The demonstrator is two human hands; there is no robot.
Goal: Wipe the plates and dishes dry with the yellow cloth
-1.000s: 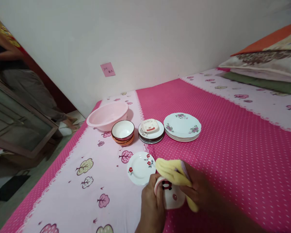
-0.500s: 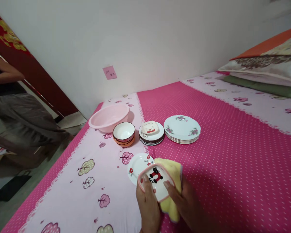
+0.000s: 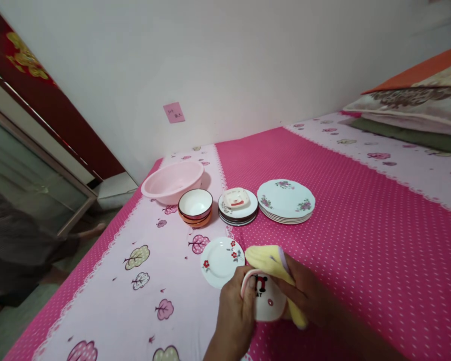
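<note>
A small white dish with a pink rim and a cat print (image 3: pixel 268 302) is tilted in my left hand (image 3: pixel 236 311), whose thumb lies over its inner face. My right hand (image 3: pixel 304 291) grips a yellow cloth (image 3: pixel 266 258), which is folded over the dish's upper right edge. Just behind my left hand, a white plate with red flowers (image 3: pixel 221 263) lies flat on the bedspread. Part of the dish is hidden under the cloth and my fingers.
Farther back stand a pink basin (image 3: pixel 173 180), stacked bowls (image 3: pixel 195 204), dark-rimmed plates (image 3: pixel 248 208) topped by a small dish (image 3: pixel 236 198), and flowered plates (image 3: pixel 285 200). Pillows (image 3: pixel 417 108) lie at right. A person's leg (image 3: pixel 86 233) shows at left.
My left hand has turned the dish more upright. My right hand has come off its front face and moved the cloth up over its edge. The person at left has moved partly out of view.
</note>
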